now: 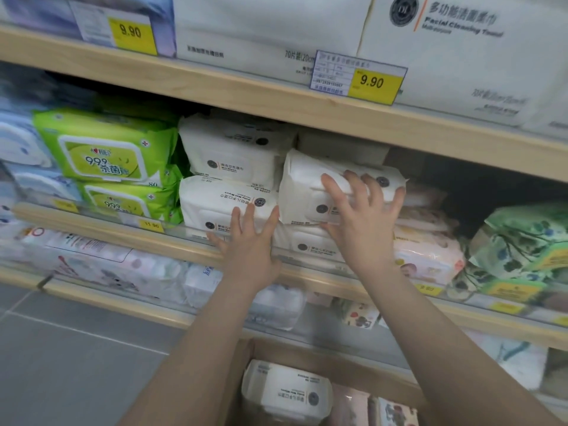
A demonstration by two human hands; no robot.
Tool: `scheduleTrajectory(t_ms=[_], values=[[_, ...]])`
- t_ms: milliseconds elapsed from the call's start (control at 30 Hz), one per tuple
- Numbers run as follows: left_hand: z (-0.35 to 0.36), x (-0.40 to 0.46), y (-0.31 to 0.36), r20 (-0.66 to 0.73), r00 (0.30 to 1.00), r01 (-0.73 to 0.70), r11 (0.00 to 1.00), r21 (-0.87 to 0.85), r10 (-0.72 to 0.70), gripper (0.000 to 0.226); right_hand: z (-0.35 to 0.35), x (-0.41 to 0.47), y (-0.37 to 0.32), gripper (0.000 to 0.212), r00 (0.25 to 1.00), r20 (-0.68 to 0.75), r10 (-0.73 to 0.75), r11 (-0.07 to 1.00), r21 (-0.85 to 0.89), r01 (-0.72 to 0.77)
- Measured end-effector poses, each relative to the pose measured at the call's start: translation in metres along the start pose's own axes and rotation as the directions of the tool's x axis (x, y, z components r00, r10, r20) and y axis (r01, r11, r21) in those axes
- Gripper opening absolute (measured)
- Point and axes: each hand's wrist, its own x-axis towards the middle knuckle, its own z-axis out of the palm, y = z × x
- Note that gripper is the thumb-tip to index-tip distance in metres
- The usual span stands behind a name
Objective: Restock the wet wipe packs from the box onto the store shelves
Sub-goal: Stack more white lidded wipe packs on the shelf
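On the middle shelf (pixel 184 241) stand stacked white wet wipe packs. My right hand (pixel 362 216) lies with spread fingers on the front of the upper right white pack (pixel 301 186), thumb under its lower edge, and the pack sits tilted on another white pack (pixel 307 244). My left hand (pixel 249 238) presses flat, fingers straight, against the lower left white pack (pixel 215 201), which has one more white pack (pixel 233 152) on top. Below, a brown cardboard box (pixel 246 358) holds a further white pack (pixel 285 392).
Green packs (pixel 104 149) stand left of the white ones, pale blue packs (pixel 21 155) further left. Pink packs (pixel 427 247) and floral green packs (pixel 522 241) fill the right. A dark gap (pixel 461 179) lies behind the pink packs. Large white towel packs (pixel 461 56) sit on the upper shelf.
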Motion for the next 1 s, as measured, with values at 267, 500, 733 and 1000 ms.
scheduleTrajectory(t_ms=[267,500,733,1000], values=[[0.001,-0.005,-0.011,0.029,0.999,-0.040,0.999,0.014,0.039,0.098,0.009,0.010,-0.006,0.088,0.998,0.048,0.035,0.999,-0.026,-0.034],[0.005,-0.002,-0.010,-0.001,1.000,-0.030,1.000,-0.003,0.030,0.098,0.017,0.018,-0.001,0.092,0.997,0.060,0.057,0.997,-0.047,-0.054],[0.008,-0.003,-0.010,0.005,0.999,-0.034,0.997,-0.074,0.034,0.095,0.038,0.048,-0.016,0.093,0.975,0.153,0.160,0.986,-0.079,-0.150],[0.014,-0.001,-0.009,-0.017,1.000,-0.027,0.993,-0.111,0.026,0.096,0.059,0.063,-0.010,0.094,0.975,0.197,0.103,0.995,-0.016,-0.102]])
